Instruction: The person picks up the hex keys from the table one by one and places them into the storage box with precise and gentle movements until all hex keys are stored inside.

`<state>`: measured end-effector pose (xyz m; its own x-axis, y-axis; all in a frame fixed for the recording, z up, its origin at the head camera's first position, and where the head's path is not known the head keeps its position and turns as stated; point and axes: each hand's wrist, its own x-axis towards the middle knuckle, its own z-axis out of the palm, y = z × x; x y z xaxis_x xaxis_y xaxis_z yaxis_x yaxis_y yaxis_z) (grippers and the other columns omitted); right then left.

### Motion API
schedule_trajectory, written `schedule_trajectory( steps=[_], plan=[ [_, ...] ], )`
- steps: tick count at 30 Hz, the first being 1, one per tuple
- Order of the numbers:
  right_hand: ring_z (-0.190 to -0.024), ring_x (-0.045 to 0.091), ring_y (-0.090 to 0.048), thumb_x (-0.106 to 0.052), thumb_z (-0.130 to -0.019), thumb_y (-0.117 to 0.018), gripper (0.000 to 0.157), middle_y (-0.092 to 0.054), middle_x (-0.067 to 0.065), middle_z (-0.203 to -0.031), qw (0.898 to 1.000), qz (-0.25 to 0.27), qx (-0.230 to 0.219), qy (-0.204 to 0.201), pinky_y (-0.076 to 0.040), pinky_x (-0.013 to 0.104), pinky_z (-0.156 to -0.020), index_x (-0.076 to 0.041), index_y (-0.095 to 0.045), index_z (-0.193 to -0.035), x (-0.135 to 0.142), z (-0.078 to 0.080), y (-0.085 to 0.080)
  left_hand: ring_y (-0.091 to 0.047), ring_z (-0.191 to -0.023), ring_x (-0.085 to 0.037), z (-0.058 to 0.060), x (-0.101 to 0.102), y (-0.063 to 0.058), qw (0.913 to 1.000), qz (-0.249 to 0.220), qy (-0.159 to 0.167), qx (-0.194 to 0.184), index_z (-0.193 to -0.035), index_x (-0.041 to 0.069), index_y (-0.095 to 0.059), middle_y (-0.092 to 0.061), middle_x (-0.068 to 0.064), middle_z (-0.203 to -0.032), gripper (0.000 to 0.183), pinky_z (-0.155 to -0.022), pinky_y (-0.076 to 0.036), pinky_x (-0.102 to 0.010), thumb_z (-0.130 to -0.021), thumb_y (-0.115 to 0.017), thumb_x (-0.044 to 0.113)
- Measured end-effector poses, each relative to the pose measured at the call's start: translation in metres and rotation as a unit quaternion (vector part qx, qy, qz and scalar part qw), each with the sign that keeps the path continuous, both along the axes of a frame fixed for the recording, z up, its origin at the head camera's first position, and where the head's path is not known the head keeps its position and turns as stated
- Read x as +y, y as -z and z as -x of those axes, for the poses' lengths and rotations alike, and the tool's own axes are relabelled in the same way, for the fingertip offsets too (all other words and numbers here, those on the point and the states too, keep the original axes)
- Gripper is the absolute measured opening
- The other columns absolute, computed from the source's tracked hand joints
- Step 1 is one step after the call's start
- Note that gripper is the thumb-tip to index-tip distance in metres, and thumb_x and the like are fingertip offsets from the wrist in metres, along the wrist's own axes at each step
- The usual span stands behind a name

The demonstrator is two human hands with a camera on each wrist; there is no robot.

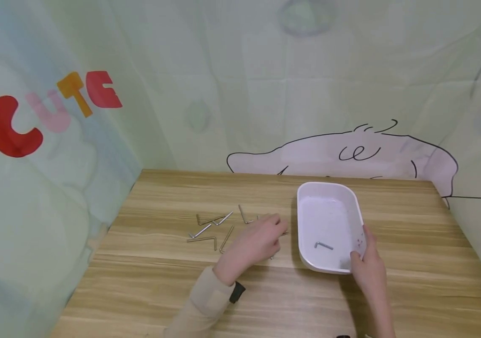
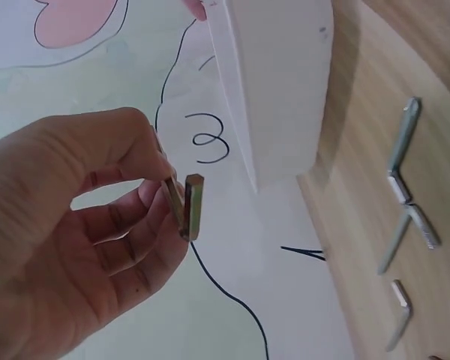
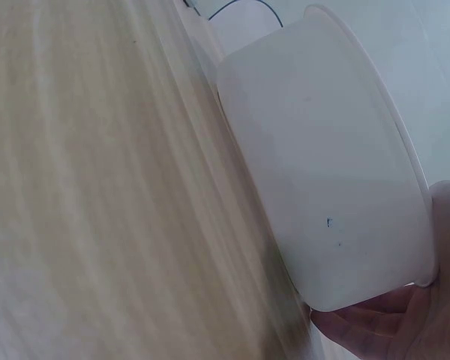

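Observation:
Between the thumb and fingers of my left hand [image 1: 261, 237] is a hex key [image 2: 193, 208], its short bent end showing in the left wrist view. That hand is over the table, left of a white plastic tray [image 1: 302, 225]. My right hand [image 1: 367, 263] grips the tray's near right corner, thumb at the rim and fingers on the outer wall. A single hex key [image 1: 324, 245] lies inside the tray. Several loose hex keys, among them a bronze-toned one [image 1: 203, 240] and a silver one [image 1: 201, 231], are spread on the table left of my left hand; the hand hides part of the group.
The wooden table [image 1: 417, 281] extends around the tray and the loose keys. A printed curtain [image 1: 244, 94] hangs behind its far edge and along the left side. On my left wrist is a black strap piece [image 1: 237, 292].

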<state>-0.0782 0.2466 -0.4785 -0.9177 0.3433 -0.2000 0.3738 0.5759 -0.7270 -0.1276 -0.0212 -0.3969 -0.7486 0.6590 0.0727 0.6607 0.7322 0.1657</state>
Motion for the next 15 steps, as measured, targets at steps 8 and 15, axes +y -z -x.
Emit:
schedule_trajectory(
  steps=[8,15],
  plan=[
    [-0.131,0.057,-0.033,-0.011,-0.091,-0.038,0.074,-0.028,0.039,-0.146,1.0,-0.006,0.005,-0.004,-0.03,0.067,-0.104,-0.02,-0.002,-0.155,0.001,0.0,0.0,-0.051,-0.08,-0.012,0.009,0.022,-0.022,0.9981,0.012,0.053,0.029,-0.11,0.016,-0.056,-0.057,0.001,-0.092,0.029,-0.06,-0.04,-0.018,-0.083,-0.061,0.007],
    [-0.13,0.057,-0.034,-0.011,-0.091,-0.039,0.074,-0.028,0.039,-0.146,1.0,-0.004,0.008,-0.006,-0.031,0.067,-0.103,-0.02,-0.002,-0.155,0.001,0.001,0.001,-0.052,-0.078,-0.014,0.019,0.04,-0.035,0.9923,0.054,0.1,0.049,-0.111,0.015,-0.056,-0.056,0.0,-0.091,0.03,-0.061,-0.041,-0.02,-0.083,-0.065,0.01]
  ],
)
